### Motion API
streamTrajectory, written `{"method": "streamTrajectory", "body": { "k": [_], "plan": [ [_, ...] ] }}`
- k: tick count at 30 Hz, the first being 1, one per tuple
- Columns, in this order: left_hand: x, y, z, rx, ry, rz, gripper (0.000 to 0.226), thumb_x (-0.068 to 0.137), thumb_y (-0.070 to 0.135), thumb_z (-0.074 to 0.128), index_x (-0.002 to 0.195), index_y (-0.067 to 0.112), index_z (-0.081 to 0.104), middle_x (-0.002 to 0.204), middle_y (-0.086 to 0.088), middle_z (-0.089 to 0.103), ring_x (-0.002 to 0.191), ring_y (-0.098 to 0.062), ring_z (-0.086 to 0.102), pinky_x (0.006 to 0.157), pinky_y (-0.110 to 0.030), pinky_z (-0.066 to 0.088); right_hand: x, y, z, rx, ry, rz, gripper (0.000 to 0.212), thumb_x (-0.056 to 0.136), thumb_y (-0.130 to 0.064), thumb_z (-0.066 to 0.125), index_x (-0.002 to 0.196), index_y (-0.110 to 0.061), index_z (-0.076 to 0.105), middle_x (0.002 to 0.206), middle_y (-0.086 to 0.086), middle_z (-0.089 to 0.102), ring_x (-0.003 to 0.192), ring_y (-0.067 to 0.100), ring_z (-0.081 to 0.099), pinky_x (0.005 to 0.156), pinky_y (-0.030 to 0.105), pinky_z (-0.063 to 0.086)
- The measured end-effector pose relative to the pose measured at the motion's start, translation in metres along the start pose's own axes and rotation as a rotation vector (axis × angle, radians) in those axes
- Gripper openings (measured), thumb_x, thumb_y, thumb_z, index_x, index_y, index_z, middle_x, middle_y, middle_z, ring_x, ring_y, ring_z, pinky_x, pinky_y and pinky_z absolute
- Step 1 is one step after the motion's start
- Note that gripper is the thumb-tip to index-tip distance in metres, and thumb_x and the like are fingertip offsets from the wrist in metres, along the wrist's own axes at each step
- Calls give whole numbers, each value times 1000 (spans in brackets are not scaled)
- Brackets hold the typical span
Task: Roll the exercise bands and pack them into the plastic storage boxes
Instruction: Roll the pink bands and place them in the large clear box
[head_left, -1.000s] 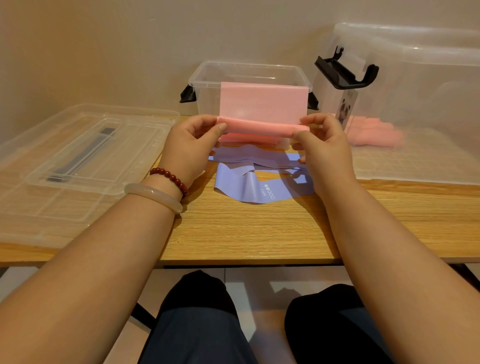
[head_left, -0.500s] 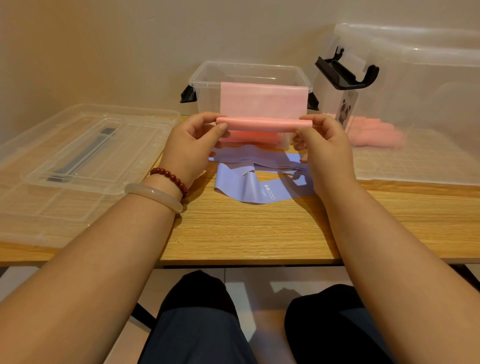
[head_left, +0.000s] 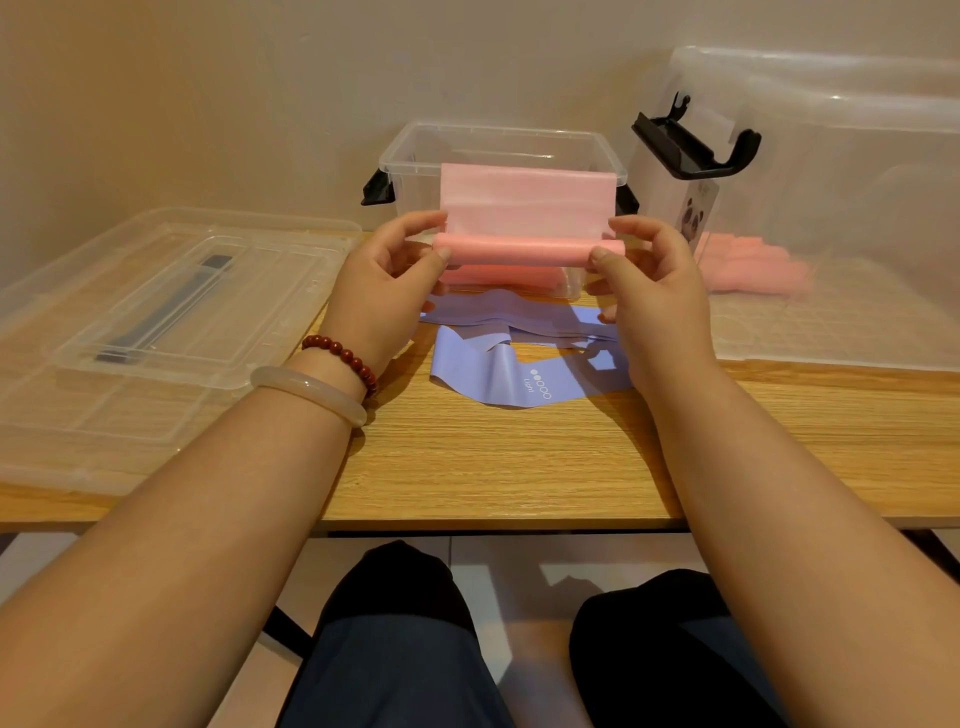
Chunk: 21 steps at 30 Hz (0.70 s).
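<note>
Wooden table (head_left: 519, 457). My left hand (head_left: 384, 291) and right hand (head_left: 654, 291) pinch the pink band (head_left: 519, 249) roll; uneven twisting may telescope it.

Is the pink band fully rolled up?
Only partly: the pink band shows flat above the roll the left hand and right hand pinch.

2 clear plastic storage boxes: small latched box (head_left: 405, 167), large box (head_left: 857, 182). 2 clear plastic lids (head_left: 260, 317), stacked. 1 half-rolled pink exercise band (head_left: 527, 208). 1 flat lilac exercise band (head_left: 498, 374). Cannot tell the number of pink rolls (head_left: 753, 265) inside the boxes. 2 hands: left hand (head_left: 384, 291), right hand (head_left: 649, 296). 2 bracelets (head_left: 311, 392).
</note>
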<state>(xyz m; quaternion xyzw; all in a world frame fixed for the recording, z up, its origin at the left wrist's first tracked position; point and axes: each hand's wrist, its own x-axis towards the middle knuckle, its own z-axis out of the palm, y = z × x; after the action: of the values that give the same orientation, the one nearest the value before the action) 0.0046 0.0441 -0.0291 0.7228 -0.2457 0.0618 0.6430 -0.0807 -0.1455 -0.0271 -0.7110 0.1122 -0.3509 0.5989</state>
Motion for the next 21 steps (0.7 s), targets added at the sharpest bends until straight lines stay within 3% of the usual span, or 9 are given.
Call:
{"method": "streamTrajectory", "body": {
  "k": [5,14,21],
  "plan": [
    [0,0,-1,-10,6,-14,18,97,14,54,113,19,62,84,7,67,65,-1,59,63,-18,49,-1,-1,1,0,-26,-4,23,91,-5,58,101,-26,61,94,7,64,71,9,60,56,11,45],
    [0,0,0,-7,-23,-15,27,94,4,55,116,17,59,86,3,66,68,2,60,65,-19,50,2,3,1,5,-16,4,16,93,-9,59,95,-25,62,92,5,65,79,13,63,60,13,48],
    [0,-1,0,-17,-18,-7,26,93,4,57,113,21,60,86,3,67,69,1,61,66,-16,50,3,6,1,-37,11,0,5,95,-20,60,93,-24,62,78,-3,65,61,2,60,59,17,47]
  ]
}}
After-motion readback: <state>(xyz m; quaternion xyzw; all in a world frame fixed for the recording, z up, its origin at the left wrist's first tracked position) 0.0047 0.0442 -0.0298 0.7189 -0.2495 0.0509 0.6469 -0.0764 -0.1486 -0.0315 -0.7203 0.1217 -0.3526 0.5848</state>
